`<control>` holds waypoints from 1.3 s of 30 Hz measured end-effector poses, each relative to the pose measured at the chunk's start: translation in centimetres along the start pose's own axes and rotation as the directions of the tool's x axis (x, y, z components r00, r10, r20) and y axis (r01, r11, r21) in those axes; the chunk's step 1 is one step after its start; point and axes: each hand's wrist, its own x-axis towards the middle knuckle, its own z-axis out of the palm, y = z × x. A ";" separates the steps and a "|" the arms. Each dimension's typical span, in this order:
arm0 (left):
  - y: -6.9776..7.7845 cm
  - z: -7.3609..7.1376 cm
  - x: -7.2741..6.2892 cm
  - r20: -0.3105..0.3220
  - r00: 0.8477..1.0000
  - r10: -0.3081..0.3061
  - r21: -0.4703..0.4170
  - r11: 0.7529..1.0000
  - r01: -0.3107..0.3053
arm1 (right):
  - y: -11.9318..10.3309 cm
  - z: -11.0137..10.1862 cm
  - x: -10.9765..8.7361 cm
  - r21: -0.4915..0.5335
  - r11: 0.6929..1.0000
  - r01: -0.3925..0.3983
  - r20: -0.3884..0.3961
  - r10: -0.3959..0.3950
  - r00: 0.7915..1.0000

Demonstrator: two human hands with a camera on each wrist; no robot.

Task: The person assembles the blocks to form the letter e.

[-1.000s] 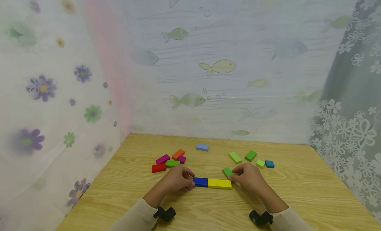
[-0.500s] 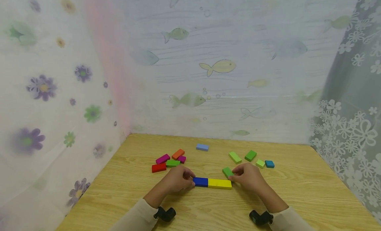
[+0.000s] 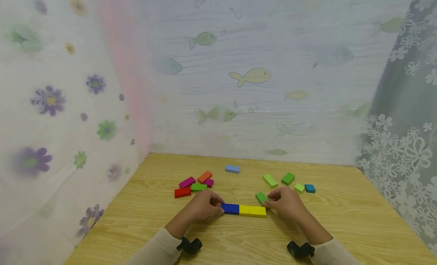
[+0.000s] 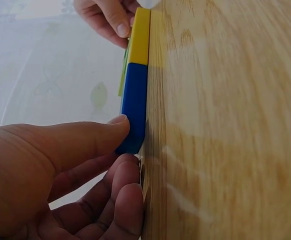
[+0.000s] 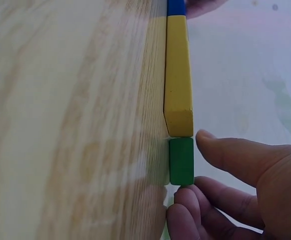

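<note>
A blue block point(image 3: 230, 209) and a yellow block point(image 3: 252, 211) lie end to end in a row on the wooden table. My left hand point(image 3: 206, 205) holds the free left end of the blue block; the left wrist view shows the thumb point(image 4: 116, 122) against it and the fingers curled around its end. Behind the yellow block's right end lies a green block point(image 3: 261, 198), set at a slant. My right hand point(image 3: 284, 202) has its thumb and fingers on either side of this green block point(image 5: 182, 161), close to the yellow block point(image 5: 179, 75).
Left of centre lie red point(image 3: 182, 192), magenta point(image 3: 187, 182), orange point(image 3: 205, 177) and green point(image 3: 198, 187) blocks. A pale blue block point(image 3: 232, 169) is farther back. Light green point(image 3: 270, 180), dark green point(image 3: 288, 178) and teal point(image 3: 310, 188) blocks lie at right. Printed curtains surround the table.
</note>
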 end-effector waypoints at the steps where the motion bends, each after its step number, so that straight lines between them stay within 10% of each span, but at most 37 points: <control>1: 0.0 0.0 0.0 0.001 1.000 -0.002 -0.004 1.000 0.002 | 0.0 0.0 0.0 0.007 1.000 -0.002 0.001 0.002 1.000; 20: -0.1 0.2 0.2 -0.004 1.000 -0.027 0.010 1.000 0.027 | 0.5 -1.9 1.7 -0.096 0.994 0.053 -0.071 -0.059 0.996; 39: -0.2 0.3 0.2 -0.011 1.000 -0.029 0.009 1.000 0.029 | 1.9 -2.2 5.2 -0.102 0.994 -0.050 -0.076 0.042 0.996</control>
